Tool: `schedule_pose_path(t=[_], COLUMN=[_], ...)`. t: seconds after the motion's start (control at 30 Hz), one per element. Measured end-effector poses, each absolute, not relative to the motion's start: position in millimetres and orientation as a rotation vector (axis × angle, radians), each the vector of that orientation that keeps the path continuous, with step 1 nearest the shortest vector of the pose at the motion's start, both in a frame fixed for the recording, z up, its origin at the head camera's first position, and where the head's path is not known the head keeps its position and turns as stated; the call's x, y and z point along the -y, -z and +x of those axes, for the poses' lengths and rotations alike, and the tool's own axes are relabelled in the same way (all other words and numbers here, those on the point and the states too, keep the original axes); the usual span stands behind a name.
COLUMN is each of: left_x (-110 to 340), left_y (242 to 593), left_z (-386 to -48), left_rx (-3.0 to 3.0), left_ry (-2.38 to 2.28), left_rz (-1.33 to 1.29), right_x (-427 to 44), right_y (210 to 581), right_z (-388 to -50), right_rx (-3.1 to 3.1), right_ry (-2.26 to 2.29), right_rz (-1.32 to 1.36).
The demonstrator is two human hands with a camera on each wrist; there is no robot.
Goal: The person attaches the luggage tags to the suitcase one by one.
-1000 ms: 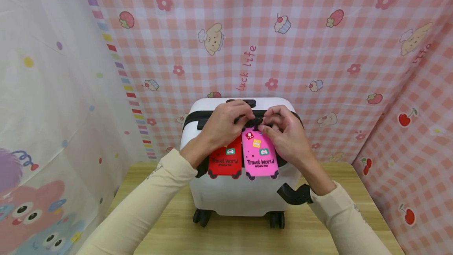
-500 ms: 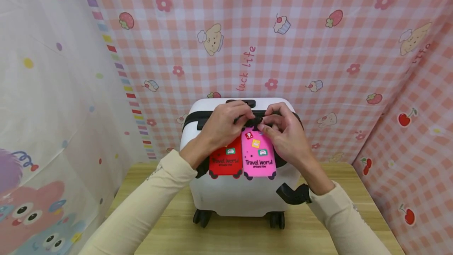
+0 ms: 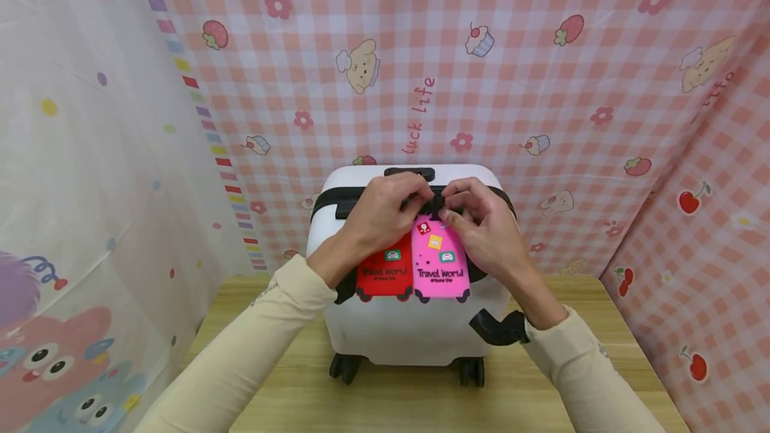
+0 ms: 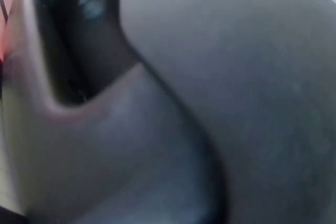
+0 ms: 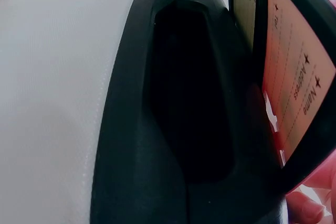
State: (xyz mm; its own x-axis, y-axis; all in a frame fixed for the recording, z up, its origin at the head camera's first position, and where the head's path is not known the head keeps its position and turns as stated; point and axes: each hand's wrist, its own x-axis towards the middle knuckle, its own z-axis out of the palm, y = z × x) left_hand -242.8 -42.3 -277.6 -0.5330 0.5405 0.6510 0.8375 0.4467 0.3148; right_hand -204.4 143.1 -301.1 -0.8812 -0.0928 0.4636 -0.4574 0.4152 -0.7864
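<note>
A pink luggage tag (image 3: 442,259) hangs against the front of a white suitcase (image 3: 397,336), beside a red luggage tag (image 3: 385,276). My left hand (image 3: 381,212) and right hand (image 3: 487,229) meet above the tags. Between their fingertips they pinch the pink tag's short black strap (image 3: 437,204), whose fastening is too small to make out. The left hand partly covers the red tag's top. In the right wrist view, the tag's lined back card (image 5: 296,72) stands near the black side handle (image 5: 191,93). The left wrist view shows mostly blurred dark plastic (image 4: 252,87).
The suitcase stands on its wheels (image 3: 472,371) on a wooden table (image 3: 415,406). A black top handle (image 3: 412,173) lies just behind the hands. Pink checked cloth (image 3: 511,85) hangs behind, and a pale curtain (image 3: 108,172) on the left.
The black strap has turned from slanting to nearly upright between the fingertips. The pink tag has shifted slightly left, closer to the red one. Both hands have barely moved.
</note>
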Motion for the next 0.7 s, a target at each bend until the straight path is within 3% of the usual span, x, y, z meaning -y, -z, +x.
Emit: schedule_pose_path(t=[0.4, 0.7], left_x=[44.5, 47.1], left_y=[273.5, 277.1], left_z=[-239.6, -238.0], left_rx=[2.298, 2.255], left_ry=[1.121, 0.984], left_rz=[-1.144, -1.203], right_x=[-139.1, -139.5], right_y=[299.5, 302.0], right_z=[-204.8, -205.4], right_rx=[2.306, 2.263], right_ry=[-1.426, -1.450], right_rz=[0.460, 0.478])
